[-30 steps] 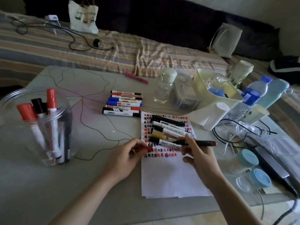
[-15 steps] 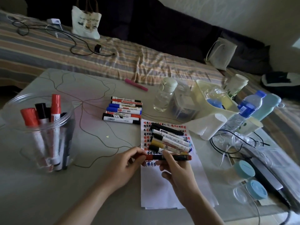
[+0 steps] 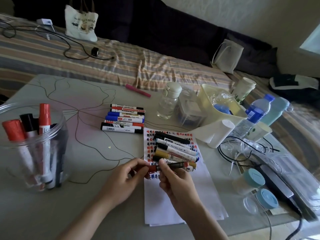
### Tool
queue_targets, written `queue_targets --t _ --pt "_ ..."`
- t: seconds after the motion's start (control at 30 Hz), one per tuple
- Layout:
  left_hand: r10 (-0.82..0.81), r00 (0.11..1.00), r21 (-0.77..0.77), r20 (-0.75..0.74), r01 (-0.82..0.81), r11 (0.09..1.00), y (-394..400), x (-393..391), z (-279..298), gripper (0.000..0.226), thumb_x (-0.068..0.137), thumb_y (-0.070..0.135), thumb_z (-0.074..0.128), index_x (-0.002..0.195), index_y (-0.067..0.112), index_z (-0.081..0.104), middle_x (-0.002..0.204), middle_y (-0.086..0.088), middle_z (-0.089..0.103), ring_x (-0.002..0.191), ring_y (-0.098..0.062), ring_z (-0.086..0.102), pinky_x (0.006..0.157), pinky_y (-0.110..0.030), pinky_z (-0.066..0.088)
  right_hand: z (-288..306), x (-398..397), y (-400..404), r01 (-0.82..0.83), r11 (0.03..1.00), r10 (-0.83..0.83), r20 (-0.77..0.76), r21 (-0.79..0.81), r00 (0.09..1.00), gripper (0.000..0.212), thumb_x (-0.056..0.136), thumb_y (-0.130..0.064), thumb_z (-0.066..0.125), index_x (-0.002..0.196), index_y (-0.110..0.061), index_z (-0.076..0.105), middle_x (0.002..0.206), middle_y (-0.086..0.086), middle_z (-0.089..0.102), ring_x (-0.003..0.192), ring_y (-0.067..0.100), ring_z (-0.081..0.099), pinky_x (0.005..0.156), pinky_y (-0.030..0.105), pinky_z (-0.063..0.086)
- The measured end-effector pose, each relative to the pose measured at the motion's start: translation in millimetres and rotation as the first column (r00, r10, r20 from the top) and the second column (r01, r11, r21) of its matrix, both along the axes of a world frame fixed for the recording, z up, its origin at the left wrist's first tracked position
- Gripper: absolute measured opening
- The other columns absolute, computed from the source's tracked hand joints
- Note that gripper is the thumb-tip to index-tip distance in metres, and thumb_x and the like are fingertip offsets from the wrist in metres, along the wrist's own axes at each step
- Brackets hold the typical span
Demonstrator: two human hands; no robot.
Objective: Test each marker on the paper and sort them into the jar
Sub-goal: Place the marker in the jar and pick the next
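Over the white paper (image 3: 199,191) my right hand (image 3: 174,181) grips a dark red-tipped marker (image 3: 176,165) by its barrel. My left hand (image 3: 124,177) pinches the red cap (image 3: 152,168), which sits against the marker's left end. Red and black test marks cover the paper's upper part. A bunch of several markers (image 3: 174,149) lies on the paper just beyond my hands. A second stack of whiteboard markers (image 3: 124,119) lies on the table further back. The clear jar (image 3: 34,146) at the left holds several red and black markers upright.
A pink pen (image 3: 137,90) lies near the table's far edge. Bottles (image 3: 168,101), a yellow bin (image 3: 220,103), a paper roll (image 3: 216,134), black cables (image 3: 242,149) and blue-lidded jars (image 3: 254,179) crowd the right side. A striped bed lies behind.
My right hand brought the uncapped marker left to the cap held by my left hand; cap and marker now meet over the paper.
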State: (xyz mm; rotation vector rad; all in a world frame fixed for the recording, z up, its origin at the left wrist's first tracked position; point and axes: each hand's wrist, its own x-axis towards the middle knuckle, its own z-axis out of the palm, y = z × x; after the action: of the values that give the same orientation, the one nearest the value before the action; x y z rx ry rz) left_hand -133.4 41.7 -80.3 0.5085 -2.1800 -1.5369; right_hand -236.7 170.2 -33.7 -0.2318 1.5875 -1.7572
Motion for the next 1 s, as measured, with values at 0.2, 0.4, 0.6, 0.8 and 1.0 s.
queue_targets --t 0.2,0.4,0.6,0.8,1.0 --pt "0.025 1.000 -0.006 0.006 -0.025 1.000 -1.9 0.0 -5.7 0.016 0.085 0.045 0.060 0.097 0.039 0.068 0.092 0.018 0.071 0.088 -0.009 0.066 0.081 -0.038 0.054 -5.1 -6.1 -0.3 0.077 0.997 -0.077 0.092 0.009 0.993 0.022 0.094 -0.020 0.062 0.102 0.001 0.064 0.061 0.009 0.059 0.052 0.014 0.054 0.047 0.023 0.047" --pt "0.082 0.995 0.027 -0.051 -0.081 0.996 -0.7 -4.2 -1.2 0.012 0.087 0.021 0.066 0.095 0.028 0.072 0.089 0.017 0.073 0.088 -0.004 0.069 0.081 -0.026 0.055 -10.1 -2.8 -9.5 0.108 0.994 -0.109 0.034 0.009 0.993 0.014 0.094 -0.017 0.064 0.096 -0.004 0.067 0.065 0.010 0.057 0.055 0.016 0.052 0.050 0.027 0.047" --pt "0.129 0.987 0.072 -0.101 -0.122 0.990 -3.0 -5.7 0.8 0.017 0.085 0.012 0.070 0.095 0.025 0.069 0.092 0.016 0.071 0.089 -0.004 0.066 0.076 -0.015 0.050 8.4 -20.9 12.6 -0.114 0.986 0.127 -0.111 0.121 0.986 0.016 0.084 -0.021 0.073 0.096 -0.010 0.073 0.079 0.006 0.070 0.068 0.014 0.063 0.061 0.025 0.054" --pt "0.088 0.994 0.096 -0.067 -0.081 0.992 -5.8 -5.7 3.9 0.019 0.083 0.009 0.071 0.098 0.019 0.068 0.097 0.011 0.072 0.094 -0.003 0.066 0.080 -0.014 0.050 -1.9 -37.5 28.0 -0.005 0.903 0.402 -0.842 0.429 0.359 0.014 0.080 -0.021 0.079 0.094 -0.025 0.076 0.083 -0.024 0.068 0.078 -0.007 0.064 0.071 0.007 0.048" --pt "0.254 0.967 -0.056 -0.008 -0.254 0.966 -17.1 -7.1 3.7 0.015 0.088 0.008 0.066 0.096 0.021 0.065 0.095 0.007 0.067 0.086 0.000 0.062 0.077 -0.015 0.049 -7.1 -89.0 33.6 0.408 0.830 0.356 -0.924 0.381 0.139 0.017 0.080 -0.032 0.078 0.095 -0.023 0.077 0.096 -0.003 0.067 0.091 0.023 0.058 0.076 0.040 0.044"
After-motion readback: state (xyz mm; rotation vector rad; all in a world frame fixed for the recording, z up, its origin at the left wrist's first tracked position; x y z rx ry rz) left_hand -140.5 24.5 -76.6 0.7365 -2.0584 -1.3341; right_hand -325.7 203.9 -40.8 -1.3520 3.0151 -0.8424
